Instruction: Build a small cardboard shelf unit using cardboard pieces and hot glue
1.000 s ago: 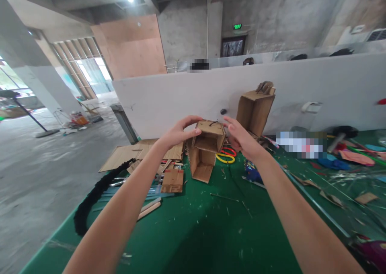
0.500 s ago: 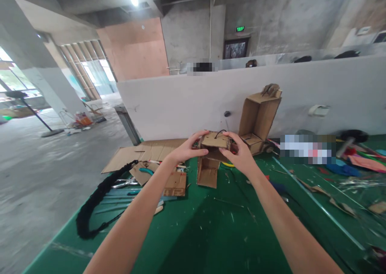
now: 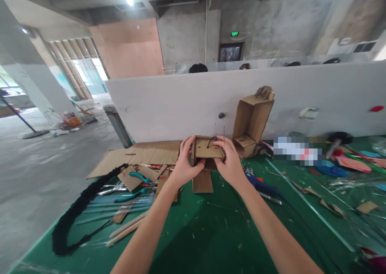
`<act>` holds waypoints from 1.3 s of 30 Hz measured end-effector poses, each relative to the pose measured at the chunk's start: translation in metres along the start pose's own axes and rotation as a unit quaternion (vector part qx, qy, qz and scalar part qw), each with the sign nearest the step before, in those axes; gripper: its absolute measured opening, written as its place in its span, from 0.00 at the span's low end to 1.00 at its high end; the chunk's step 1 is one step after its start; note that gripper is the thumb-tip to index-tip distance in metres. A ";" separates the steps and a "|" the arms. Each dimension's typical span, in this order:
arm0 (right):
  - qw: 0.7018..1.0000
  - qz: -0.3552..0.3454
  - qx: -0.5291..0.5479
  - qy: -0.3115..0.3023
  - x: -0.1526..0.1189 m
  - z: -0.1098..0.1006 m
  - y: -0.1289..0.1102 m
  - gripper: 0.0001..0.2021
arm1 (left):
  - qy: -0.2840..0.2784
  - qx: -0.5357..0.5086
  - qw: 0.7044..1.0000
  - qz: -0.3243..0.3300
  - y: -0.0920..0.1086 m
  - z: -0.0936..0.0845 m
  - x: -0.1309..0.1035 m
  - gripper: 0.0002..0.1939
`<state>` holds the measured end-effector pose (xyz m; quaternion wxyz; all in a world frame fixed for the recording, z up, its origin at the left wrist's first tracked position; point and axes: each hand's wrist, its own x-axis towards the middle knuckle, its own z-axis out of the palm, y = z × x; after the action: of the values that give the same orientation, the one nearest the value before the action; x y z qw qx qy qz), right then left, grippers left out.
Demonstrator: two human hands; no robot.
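Note:
A small cardboard box-like piece (image 3: 206,150) with a black cord on its top is held between both hands. My left hand (image 3: 186,161) grips its left side, thumb at the lower front edge. On the right side, my right hand (image 3: 228,158) has its fingers on the top and its thumb below. A cardboard flap (image 3: 202,182) extends below the piece, over the green table. Behind and to the right stands a tall open cardboard box (image 3: 255,117) against the white partition.
Flat cardboard (image 3: 150,152), teal-handled pliers (image 3: 140,177), wooden sticks (image 3: 126,229) and a black fuzzy strip (image 3: 75,209) lie left on the green table (image 3: 193,237). A clear strip (image 3: 316,209) and coloured scraps lie right. Heads show beyond the partition (image 3: 169,105).
The view has shifted slightly. The held piece has tilted so more of its top faces the camera, and my fingers have moved further round its sides.

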<state>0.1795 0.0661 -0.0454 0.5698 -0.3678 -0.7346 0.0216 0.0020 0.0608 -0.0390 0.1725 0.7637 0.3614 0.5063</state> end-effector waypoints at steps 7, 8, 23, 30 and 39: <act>1.000 0.001 -0.020 -0.003 -0.001 -0.003 0.001 0.19 | -0.020 0.104 0.994 0.022 0.009 -0.008 0.000 0.31; 1.000 -0.004 -0.025 0.003 -0.002 -0.002 0.002 0.19 | -0.019 0.121 0.992 0.024 0.011 -0.010 0.001 0.28; 0.999 -0.019 -0.040 0.020 -0.002 0.000 0.002 0.19 | 0.047 0.314 0.947 0.048 0.030 -0.006 0.002 0.16; 0.998 -0.028 -0.038 0.027 0.000 -0.004 0.005 0.19 | 0.058 0.341 0.936 0.071 0.033 -0.005 0.003 0.13; 1.000 -0.008 -0.010 0.002 0.000 -0.003 0.010 0.21 | 0.002 0.222 0.972 0.081 0.023 -0.015 0.008 0.20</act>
<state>0.1872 0.0717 -0.0488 0.5673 -0.3680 -0.7367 0.0088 -0.0013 0.0498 -0.0125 -0.0437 0.8086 0.4025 0.4270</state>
